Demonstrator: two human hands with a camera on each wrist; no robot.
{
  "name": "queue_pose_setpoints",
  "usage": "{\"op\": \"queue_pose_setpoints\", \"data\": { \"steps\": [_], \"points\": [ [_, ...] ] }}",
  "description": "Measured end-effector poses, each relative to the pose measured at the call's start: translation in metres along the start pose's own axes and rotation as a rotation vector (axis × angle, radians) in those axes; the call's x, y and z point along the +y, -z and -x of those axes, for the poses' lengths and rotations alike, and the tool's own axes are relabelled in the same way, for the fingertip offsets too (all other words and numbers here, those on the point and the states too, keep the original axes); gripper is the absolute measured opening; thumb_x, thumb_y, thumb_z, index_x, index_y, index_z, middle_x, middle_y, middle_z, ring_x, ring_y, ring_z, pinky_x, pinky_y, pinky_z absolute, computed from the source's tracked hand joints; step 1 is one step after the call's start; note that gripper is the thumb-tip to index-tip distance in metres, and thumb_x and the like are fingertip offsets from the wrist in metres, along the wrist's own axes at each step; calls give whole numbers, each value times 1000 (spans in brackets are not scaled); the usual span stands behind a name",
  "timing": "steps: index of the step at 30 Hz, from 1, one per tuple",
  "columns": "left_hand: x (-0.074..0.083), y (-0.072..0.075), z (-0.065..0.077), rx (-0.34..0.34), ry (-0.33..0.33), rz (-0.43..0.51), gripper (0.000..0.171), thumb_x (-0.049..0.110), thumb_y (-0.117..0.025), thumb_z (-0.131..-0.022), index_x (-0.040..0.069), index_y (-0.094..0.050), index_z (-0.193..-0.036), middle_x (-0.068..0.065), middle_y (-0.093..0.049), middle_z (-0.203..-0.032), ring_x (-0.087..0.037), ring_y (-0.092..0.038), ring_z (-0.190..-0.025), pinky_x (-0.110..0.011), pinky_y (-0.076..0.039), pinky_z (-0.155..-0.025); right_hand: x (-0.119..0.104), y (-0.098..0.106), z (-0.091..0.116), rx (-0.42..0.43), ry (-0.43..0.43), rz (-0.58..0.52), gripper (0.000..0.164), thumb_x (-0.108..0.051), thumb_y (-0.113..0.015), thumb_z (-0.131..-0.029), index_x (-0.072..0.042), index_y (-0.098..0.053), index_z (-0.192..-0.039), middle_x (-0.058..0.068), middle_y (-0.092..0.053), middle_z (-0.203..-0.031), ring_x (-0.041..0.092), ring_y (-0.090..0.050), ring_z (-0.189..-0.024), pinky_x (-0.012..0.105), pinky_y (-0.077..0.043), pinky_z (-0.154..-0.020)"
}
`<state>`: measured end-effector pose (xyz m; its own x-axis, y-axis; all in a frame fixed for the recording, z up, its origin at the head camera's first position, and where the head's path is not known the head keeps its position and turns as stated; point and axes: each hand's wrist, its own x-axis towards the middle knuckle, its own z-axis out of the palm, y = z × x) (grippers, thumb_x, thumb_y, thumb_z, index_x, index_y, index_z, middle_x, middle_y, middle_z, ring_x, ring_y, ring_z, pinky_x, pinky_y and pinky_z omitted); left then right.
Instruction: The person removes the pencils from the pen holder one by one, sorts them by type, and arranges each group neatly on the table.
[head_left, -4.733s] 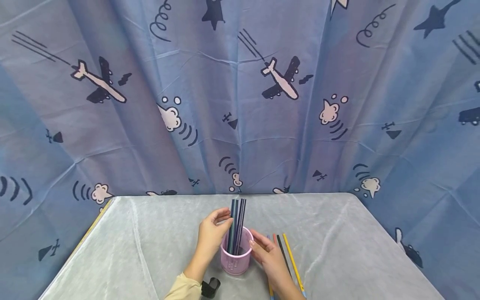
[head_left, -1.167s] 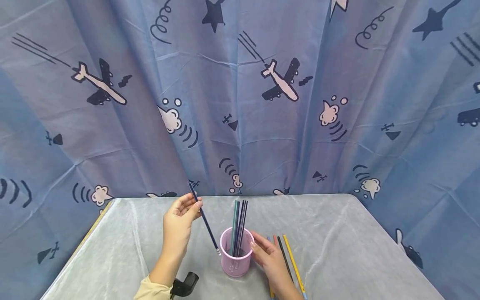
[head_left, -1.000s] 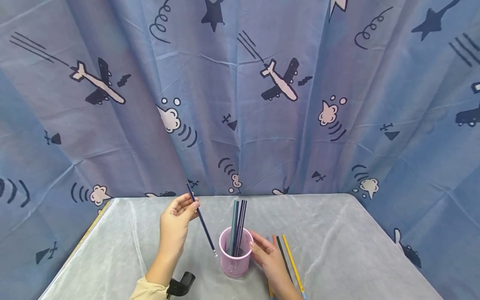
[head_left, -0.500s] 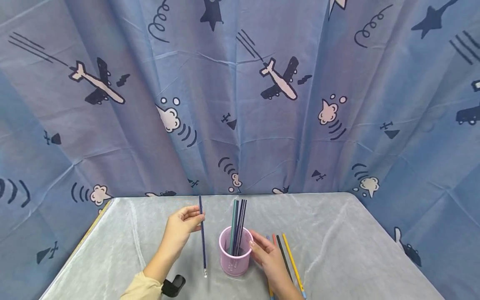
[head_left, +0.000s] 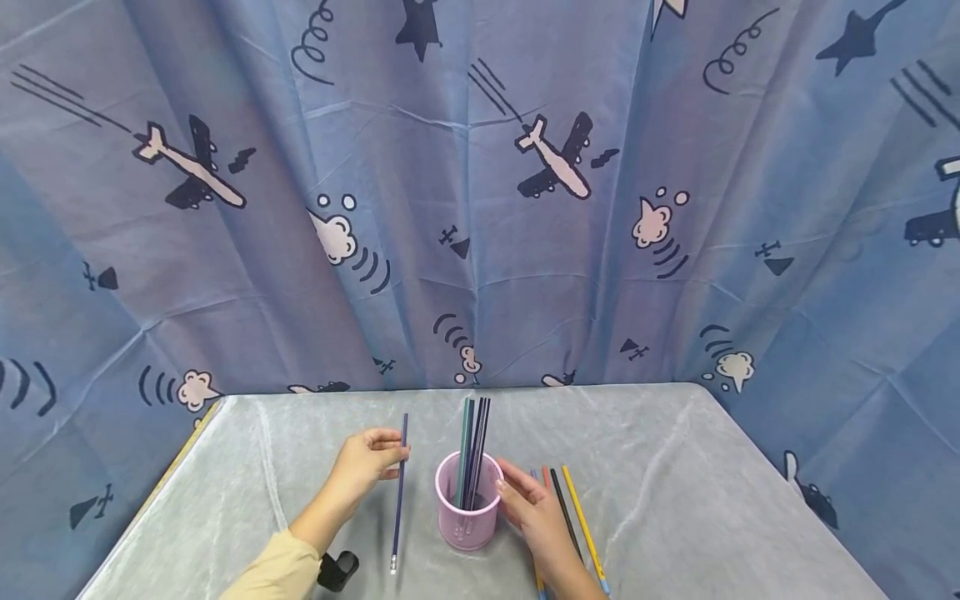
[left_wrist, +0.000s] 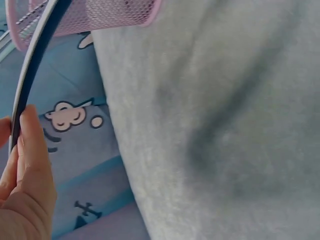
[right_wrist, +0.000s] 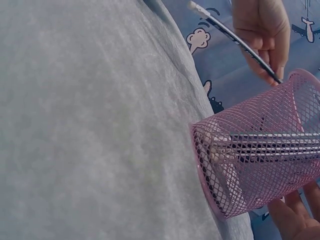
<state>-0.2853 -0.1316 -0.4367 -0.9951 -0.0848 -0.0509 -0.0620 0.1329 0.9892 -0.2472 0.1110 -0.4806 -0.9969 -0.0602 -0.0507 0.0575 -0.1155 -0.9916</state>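
Observation:
My left hand (head_left: 358,468) pinches a dark blue pencil (head_left: 399,500) between thumb and fingers, left of a pink mesh pencil holder (head_left: 467,532). Its white eraser end (head_left: 393,564) points down toward the table, seen also in the right wrist view (right_wrist: 197,8). Several dark and teal pencils (head_left: 474,450) stand in the upright holder, eraser ends down. My right hand (head_left: 538,515) holds the holder's right side, thumb and fingers at its wall near the rim. In the right wrist view, fingers (right_wrist: 295,212) touch the mesh.
A yellow pencil (head_left: 585,527), a black pencil (head_left: 566,510) and a red one (head_left: 546,476) lie right of my right hand, which partly covers others. A grey cloth covers the table (head_left: 675,517). Behind it hangs a blue patterned curtain (head_left: 420,250).
My left hand took the dark blue pencil from the holder and moved left. Over the last second the hand and pencil have come lower, the pencil turning more upright. My right hand has stayed at the holder.

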Motion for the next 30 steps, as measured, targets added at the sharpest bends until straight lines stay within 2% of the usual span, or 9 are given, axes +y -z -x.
{"op": "queue_pose_setpoints", "data": {
  "steps": [9, 14, 22, 30],
  "points": [
    [-17, -5, -2, -11, 89, -17, 33, -3, -68, -85, -16, -61, -115, -20, -72, -98, -13, -67, -78, -34, -64, -70, -1, 1, 0, -23, 12, -24, 55, -16, -60, -98, 10, -43, -143, 26, -53, -143, 0, -63, -109, 23, -56, -96],
    [-26, -6, -3, -24, 102, -43, 31, -4, -67, -85, -17, -62, -112, -20, -72, -95, -14, -67, -78, -32, -64, -66, -1, 1, 0, -17, 2, -17, 55, -17, -61, -98, 8, -44, -143, 26, -52, -144, 0, -63, -109, 21, -56, -95],
    [-39, -5, -9, -29, 133, -76, 26, -5, -68, -83, -15, -63, -106, -11, -70, -86, -12, -65, -73, -32, -63, -62, -1, 0, 1, -13, -1, -5, 55, -18, -60, -98, 8, -44, -144, 26, -51, -145, 7, -62, -115, 22, -57, -95],
    [-46, -6, -10, -37, 152, -76, 23, -8, -68, -81, -15, -62, -102, -11, -68, -83, -14, -64, -71, -28, -62, -58, -1, 1, 1, -19, 2, -6, 55, -18, -60, -99, 9, -42, -144, 26, -51, -145, 0, -62, -110, 20, -56, -94]
  ]
}}
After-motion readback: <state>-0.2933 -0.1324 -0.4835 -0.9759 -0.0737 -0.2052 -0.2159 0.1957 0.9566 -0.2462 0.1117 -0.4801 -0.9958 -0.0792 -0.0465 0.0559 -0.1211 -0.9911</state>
